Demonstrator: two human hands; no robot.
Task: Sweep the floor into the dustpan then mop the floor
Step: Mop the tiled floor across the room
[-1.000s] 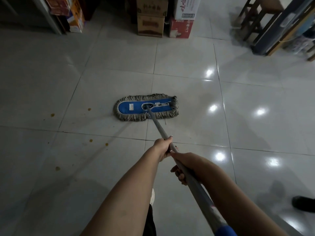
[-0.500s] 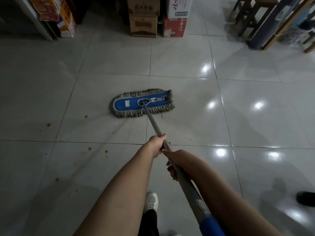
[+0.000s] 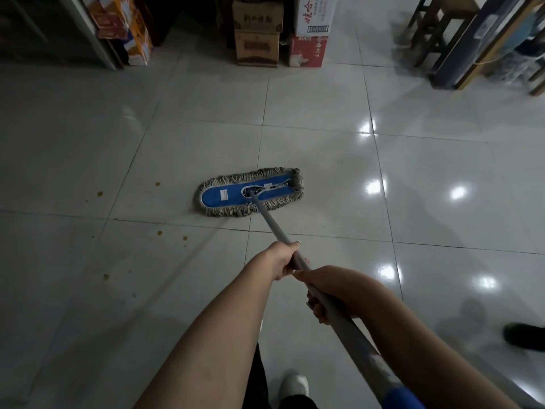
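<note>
The flat mop head [image 3: 250, 191] had slid back toward the person since the earlier frame, and its near fringe lay just short of a grout line in the glossy tiled floor [image 3: 324, 98]. It lay flat on the tiles, blue pad up and grey fringe all round. The grey metal handle [image 3: 267, 218] rose from the middle of the mop head toward the camera. The left hand [image 3: 281, 259] was wrapped round the handle nearer the mop head. The right hand [image 3: 327, 286] gripped it just behind, fingers curled under the pole. Small orange spots [image 3: 100, 193] dotted the tiles left of the mop head. Beyond the mop head stood stacked brown cardboard boxes [image 3: 256, 48] and a red-and-white carton [image 3: 308, 51]. Well to the right of the mop head and nearer the camera, a dark shoe [image 3: 523, 336] showed at the frame edge.
</note>
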